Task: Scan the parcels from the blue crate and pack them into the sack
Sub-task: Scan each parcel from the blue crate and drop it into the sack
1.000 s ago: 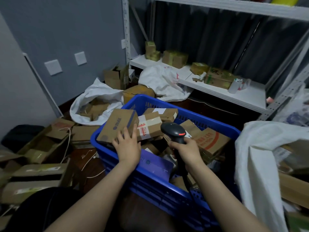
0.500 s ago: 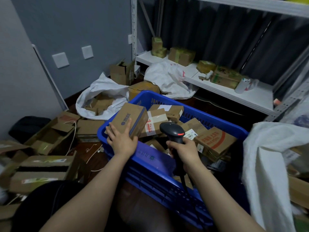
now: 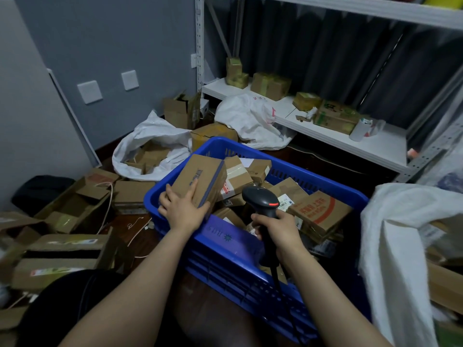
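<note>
Gripping a brown parcel [image 3: 200, 180] at the blue crate's [image 3: 175, 242] left rim, my left hand [image 3: 184, 210] curls around it; my right hand [image 3: 276, 227] clasps the scanner [image 3: 261, 200] over the crate; white sack [image 3: 398, 246] right.

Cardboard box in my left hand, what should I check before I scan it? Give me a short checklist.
1. Grip on the box: left hand holds its near end, ok.
2. Scanner ready: right hand grips the handle, red light on, ok.
3. Barcode label towards the scanner: no label on the faces in view, only blue print, not ok.
4. Cord free: it runs down inside the crate, cannot tell.
5. Sack mouth open: folds hide the opening, cannot tell.
</note>
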